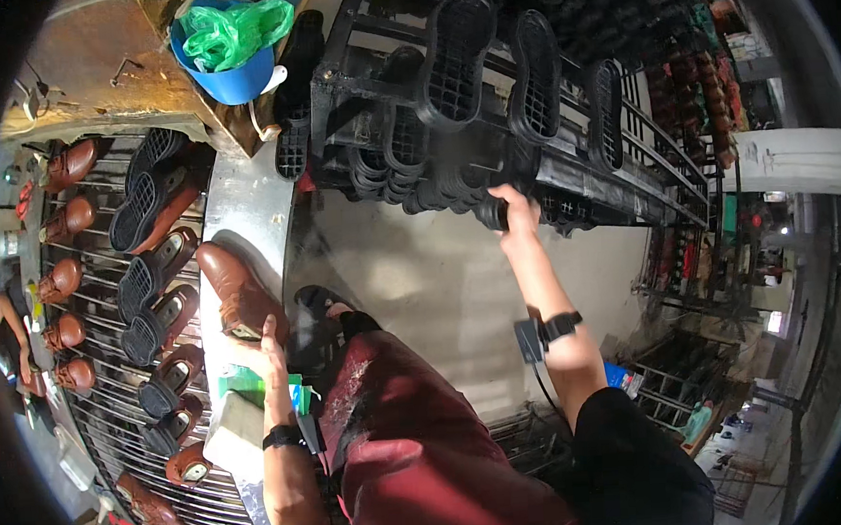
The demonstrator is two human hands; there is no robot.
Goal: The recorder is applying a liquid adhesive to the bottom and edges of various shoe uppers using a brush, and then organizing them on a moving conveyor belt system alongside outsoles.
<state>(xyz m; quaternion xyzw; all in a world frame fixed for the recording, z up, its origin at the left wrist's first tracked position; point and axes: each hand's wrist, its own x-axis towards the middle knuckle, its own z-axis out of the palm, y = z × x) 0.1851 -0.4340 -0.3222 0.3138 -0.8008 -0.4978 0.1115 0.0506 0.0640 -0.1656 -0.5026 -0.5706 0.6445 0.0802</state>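
Observation:
My left hand (259,354) is closed on the heel end of a brown leather shoe (239,283), its toe pointing away from me over the metal bench strip (243,196). Out to the right, my right hand (521,216) reaches to a dark rack, its fingers wrapped round a black rubber sole (492,214). Much of that sole is lost in shadow. Stacked soles (445,186) hang next to it, and larger soles with a grid pattern (461,58) stand upright on the bars above.
Left of the bench, a rack of metal rods (110,378) bears several brown shoes (76,216) and black soles (138,289). A blue bin (226,77) with a green plastic bag stands at the far end. Another person's arm (13,331) shows at the left edge.

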